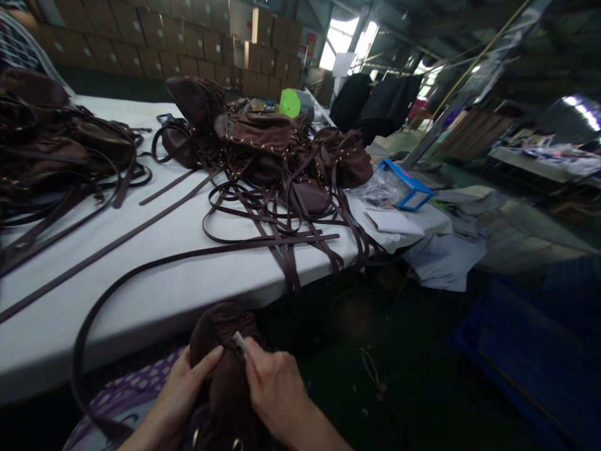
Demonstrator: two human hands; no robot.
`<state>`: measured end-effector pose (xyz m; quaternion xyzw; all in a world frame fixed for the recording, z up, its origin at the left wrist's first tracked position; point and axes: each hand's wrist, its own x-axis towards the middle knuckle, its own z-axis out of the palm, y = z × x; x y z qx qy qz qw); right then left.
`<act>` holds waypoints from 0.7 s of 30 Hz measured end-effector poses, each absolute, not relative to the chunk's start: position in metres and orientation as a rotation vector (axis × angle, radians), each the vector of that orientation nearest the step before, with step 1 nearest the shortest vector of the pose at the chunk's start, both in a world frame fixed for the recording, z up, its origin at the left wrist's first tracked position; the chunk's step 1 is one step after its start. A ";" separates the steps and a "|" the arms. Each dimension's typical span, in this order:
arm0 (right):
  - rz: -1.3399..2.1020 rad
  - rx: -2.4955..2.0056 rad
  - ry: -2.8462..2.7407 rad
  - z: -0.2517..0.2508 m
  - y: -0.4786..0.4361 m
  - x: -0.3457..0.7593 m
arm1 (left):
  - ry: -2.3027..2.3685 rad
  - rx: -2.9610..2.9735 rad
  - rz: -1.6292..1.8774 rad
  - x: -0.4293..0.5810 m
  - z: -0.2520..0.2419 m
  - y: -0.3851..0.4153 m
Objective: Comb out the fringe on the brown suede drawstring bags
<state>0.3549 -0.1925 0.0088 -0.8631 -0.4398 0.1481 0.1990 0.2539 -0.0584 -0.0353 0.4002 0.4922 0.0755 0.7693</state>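
A dark brown bag (pixel 225 382) with metal eyelets is held low in front of me, below the table edge. My left hand (pixel 188 382) grips the bag's left side, thumb lying on top. My right hand (pixel 277 382) is closed on a small whitish tool (pixel 239 342), its tip against the bag's gathered upper part. I cannot make out what kind of tool it is. From the bag's side a long brown strap (pixel 136 272) curves up onto the table.
The white-covered table (pixel 188 275) carries a pile of brown bags (pixel 263 138) with tangled straps and more bags (pixel 56 150) at left. A blue box (pixel 413 188) and white paper (pixel 394 222) lie at its right end. A blue bin (pixel 526 363) stands right.
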 end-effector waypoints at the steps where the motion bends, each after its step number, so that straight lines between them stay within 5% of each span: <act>1: 0.464 -2.417 -1.323 0.005 -0.188 0.351 | 1.065 0.866 0.168 0.251 -0.034 -0.058; 21: 0.648 -3.011 -1.132 -0.077 -0.195 0.405 | 1.055 0.869 0.099 0.221 -0.031 -0.061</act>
